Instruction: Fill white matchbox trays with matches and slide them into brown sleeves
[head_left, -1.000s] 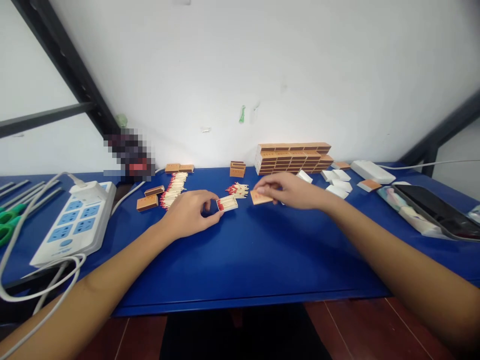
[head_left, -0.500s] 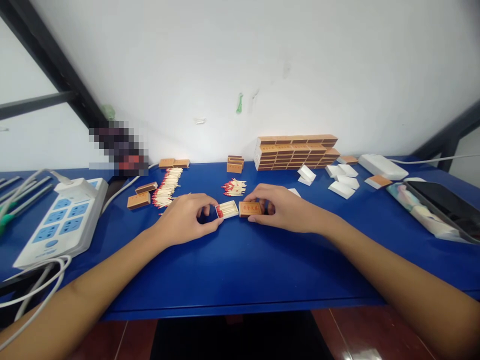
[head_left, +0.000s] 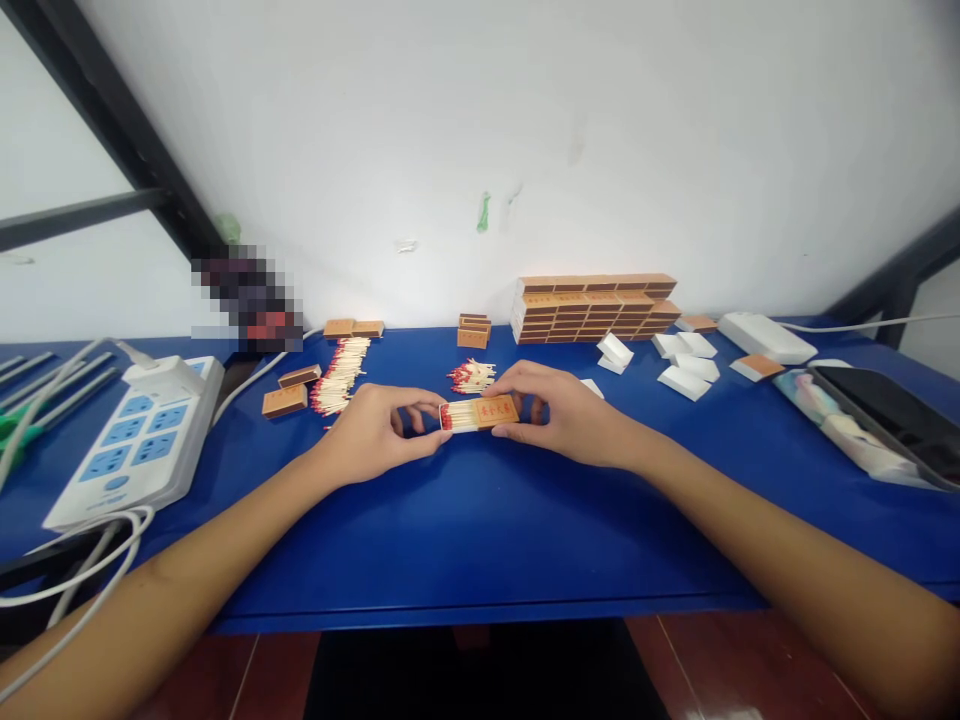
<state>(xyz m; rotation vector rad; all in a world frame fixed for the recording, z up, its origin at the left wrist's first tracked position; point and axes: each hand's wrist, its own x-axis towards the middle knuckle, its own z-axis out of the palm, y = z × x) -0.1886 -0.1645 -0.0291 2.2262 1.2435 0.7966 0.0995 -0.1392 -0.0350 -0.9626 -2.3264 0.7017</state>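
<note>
Orange sleeve [head_left: 499, 410] half over tray [head_left: 465, 420] w/ matches [head_left: 448, 415].

We see an orange-brown cardboard matchbox sleeve [head_left: 498, 410] printed with red characters, and beside it a white card tray of red-headed pale matches [head_left: 459, 417]. The flat table top [head_left: 487, 520] is deep blue. The white plastic power strip [head_left: 139, 440] has light blue socket panels. The stacked cardboard matchboxes [head_left: 592, 308] are orange-brown with white edges.

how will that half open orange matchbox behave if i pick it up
The small orange cardboard matchbox, held by left hand and right hand, is probably light and crushable. Its half-out tray of red-tipped matches might slide and spill if tilted.
</note>
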